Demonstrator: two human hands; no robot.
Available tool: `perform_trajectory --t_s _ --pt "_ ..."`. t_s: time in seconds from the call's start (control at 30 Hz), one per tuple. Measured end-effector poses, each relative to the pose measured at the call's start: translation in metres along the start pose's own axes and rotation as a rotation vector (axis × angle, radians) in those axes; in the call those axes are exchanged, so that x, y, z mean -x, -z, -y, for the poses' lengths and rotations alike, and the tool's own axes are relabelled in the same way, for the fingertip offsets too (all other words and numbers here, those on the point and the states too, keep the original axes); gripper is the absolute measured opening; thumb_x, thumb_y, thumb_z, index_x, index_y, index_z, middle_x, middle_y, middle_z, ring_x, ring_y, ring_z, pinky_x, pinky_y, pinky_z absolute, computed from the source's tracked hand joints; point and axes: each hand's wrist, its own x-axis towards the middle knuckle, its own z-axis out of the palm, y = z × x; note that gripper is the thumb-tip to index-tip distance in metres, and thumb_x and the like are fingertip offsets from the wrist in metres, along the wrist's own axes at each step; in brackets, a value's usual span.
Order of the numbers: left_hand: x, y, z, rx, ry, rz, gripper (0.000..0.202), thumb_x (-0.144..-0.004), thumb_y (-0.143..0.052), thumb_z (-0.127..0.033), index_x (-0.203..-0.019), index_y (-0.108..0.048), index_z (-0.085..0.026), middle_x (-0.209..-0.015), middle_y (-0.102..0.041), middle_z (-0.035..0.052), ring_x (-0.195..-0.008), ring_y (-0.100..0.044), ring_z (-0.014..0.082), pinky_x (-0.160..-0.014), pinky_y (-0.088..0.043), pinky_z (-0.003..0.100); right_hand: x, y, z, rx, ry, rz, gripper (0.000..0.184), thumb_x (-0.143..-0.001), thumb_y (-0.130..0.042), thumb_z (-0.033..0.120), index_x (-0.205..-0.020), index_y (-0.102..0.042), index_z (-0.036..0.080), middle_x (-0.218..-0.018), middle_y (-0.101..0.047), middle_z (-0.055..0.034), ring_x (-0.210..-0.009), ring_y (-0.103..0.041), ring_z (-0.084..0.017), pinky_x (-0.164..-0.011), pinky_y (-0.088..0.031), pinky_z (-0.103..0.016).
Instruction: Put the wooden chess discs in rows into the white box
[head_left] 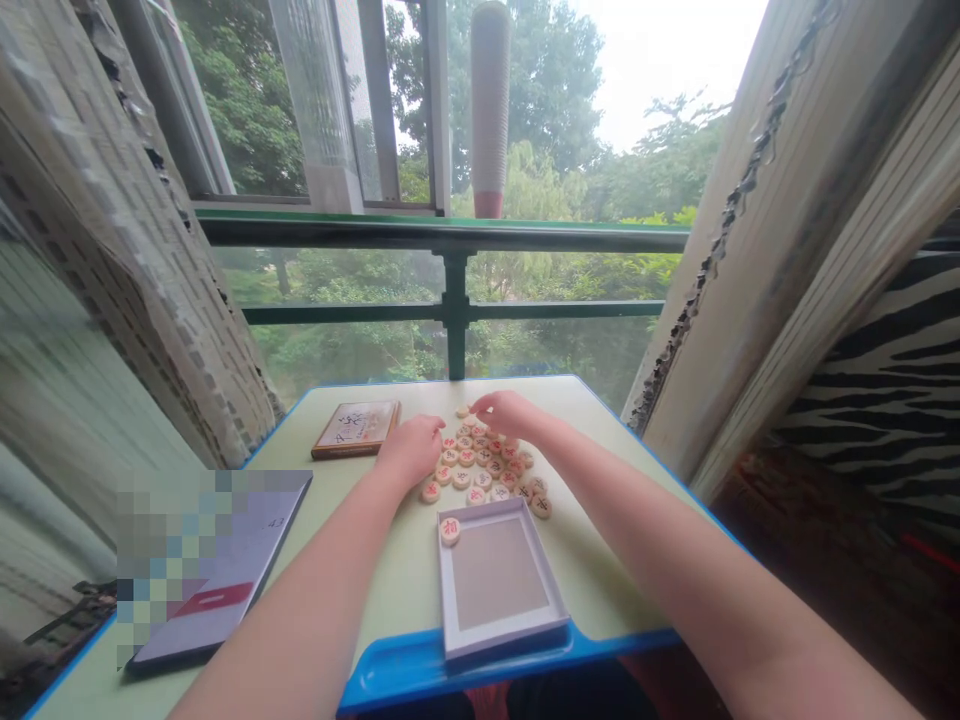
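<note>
Left hand (411,450) open, at 9 o'clock of the pile. Right hand (510,413) curved at 12 o'clock, fingertips on the pieces; clamp cannot be told. About thirty round wooden game pieces (480,465) lie on the worktop (600,520); one more piece (450,530) sits on the corner of one shallow box (495,580) at 6 o'clock.

From here I've got a pale green worktop (592,520) with a blue lip (450,668) along its near edge. At about 10 o'clock on it sits a wood-framed card (355,428) with brush characters. Further round at 8 o'clock lies a dark booklet (225,585), partly blurred, showing a red band and the number 43. Straight ahead at 12 o'clock runs a green railing (442,233), with trees (540,90) beyond it and a window frame (390,100) above. A white cylinder (490,100) with a red base stands at 12 o'clock too. Slatted blinds (142,280) flank both sides, and zebra-striped cloth (877,380) shows at 3 o'clock.
</note>
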Motion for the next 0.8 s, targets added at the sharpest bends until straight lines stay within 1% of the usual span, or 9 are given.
perform_trajectory --t_s 0.07,0.17,0.23,0.27,0.4,0.53,0.63,0.7,0.8 --pt "0.0 0.0 -0.001 0.001 -0.005 0.008 0.035 -0.084 -0.035 -0.024 -0.104 -0.063 -0.019 -0.11 -0.064 0.0081 -0.1 -0.059 0.0221 -0.087 -0.044 0.031 -0.013 0.002 0.004 0.038 -0.007 0.033 0.027 -0.08 -0.05 0.028 -0.098 -0.069 0.023 -0.096 -0.069 -0.0024 -0.071 -0.062 -0.013 -0.064 -0.044 -0.02" --pt "0.0 -0.001 -0.002 -0.011 0.005 0.032 0.033 -0.085 -0.035 -0.026 -0.099 -0.064 -0.022 -0.105 -0.067 0.007 -0.098 -0.059 0.0224 -0.085 -0.044 0.031 -0.029 -0.001 0.006 0.1 -0.01 0.067 0.026 -0.075 -0.056 0.038 -0.084 -0.071 0.019 -0.082 -0.07 -0.0064 -0.071 -0.062 -0.017 -0.06 -0.043 -0.022" --pt "0.001 -0.001 -0.003 -0.023 0.023 0.024 0.034 -0.085 -0.035 -0.029 -0.104 -0.062 -0.021 -0.104 -0.067 0.0074 -0.098 -0.06 0.0227 -0.083 -0.044 0.031 -0.035 -0.006 0.005 0.111 -0.001 0.089 0.025 -0.073 -0.058 0.039 -0.076 -0.071 0.018 -0.075 -0.07 -0.0078 -0.071 -0.062 -0.019 -0.06 -0.042 -0.023" --pt "0.001 -0.001 -0.003 -0.03 0.03 0.016 0.035 -0.085 -0.035 -0.03 -0.108 -0.061 -0.021 -0.104 -0.067 0.0078 -0.097 -0.06 0.0231 -0.082 -0.044 0.032 -0.037 -0.008 0.004 0.109 0.006 0.098 0.024 -0.072 -0.059 0.038 -0.075 -0.071 0.018 -0.076 -0.07 -0.0078 -0.072 -0.062 -0.019 -0.06 -0.042 -0.023" --pt "0.001 0.0 -0.004 -0.035 0.051 0.012 0.039 -0.086 -0.035 -0.033 -0.117 -0.055 -0.02 -0.1 -0.068 0.0082 -0.093 -0.061 0.0237 -0.078 -0.045 0.033 -0.038 -0.01 -0.005 0.038 0.026 0.149 0.021 -0.069 -0.062 0.035 -0.082 -0.07 0.02 -0.081 -0.07 -0.004 -0.069 -0.06 -0.015 -0.058 -0.041 -0.021" --pt "-0.001 0.001 -0.005 -0.042 0.061 0.017 0.038 -0.086 -0.035 -0.034 -0.114 -0.057 -0.02 -0.099 -0.069 0.008 -0.095 -0.061 0.0241 -0.078 -0.045 0.032 -0.036 -0.007 -0.014 -0.122 0.01 0.222 0.02 -0.069 -0.064 0.032 -0.082 -0.069 0.018 -0.073 -0.068 -0.0014 -0.056 -0.056 -0.01 -0.055 -0.041 -0.02" --pt "-0.002 0.001 -0.005 -0.046 0.061 0.018 0.037 -0.086 -0.035 -0.034 -0.113 -0.058 -0.02 -0.101 -0.068 0.0085 -0.095 -0.061 0.0245 -0.08 -0.044 0.033 -0.036 -0.006 -0.016 -0.176 0.017 0.199 0.019 -0.068 -0.065 0.028 -0.082 -0.069 0.016 -0.074 -0.068 -0.0013 -0.058 -0.055 -0.009 -0.055 -0.04 -0.018" --pt "-0.001 0.0 -0.005 -0.035 0.044 0.008 0.038 -0.086 -0.036 -0.033 -0.115 -0.057 -0.02 -0.107 -0.066 0.0089 -0.1 -0.059 0.0239 -0.083 -0.043 0.033 -0.036 -0.007 -0.017 -0.177 0.02 0.175 0.017 -0.069 -0.064 0.024 -0.082 -0.069 0.015 -0.076 -0.068 -0.0014 -0.061 -0.055 -0.009 -0.055 -0.04 -0.017" --pt "0.001 0.002 -0.005 -0.035 0.004 -0.001 0.038 -0.086 -0.037 -0.034 -0.114 -0.058 -0.019 -0.115 -0.062 0.0093 -0.107 -0.055 0.0232 -0.088 -0.041 0.031 -0.037 -0.009 -0.018 -0.174 0.023 0.172 0.017 -0.071 -0.062 0.026 -0.084 -0.069 0.017 -0.079 -0.068 -0.0012 -0.061 -0.056 -0.009 -0.056 -0.04 -0.018"
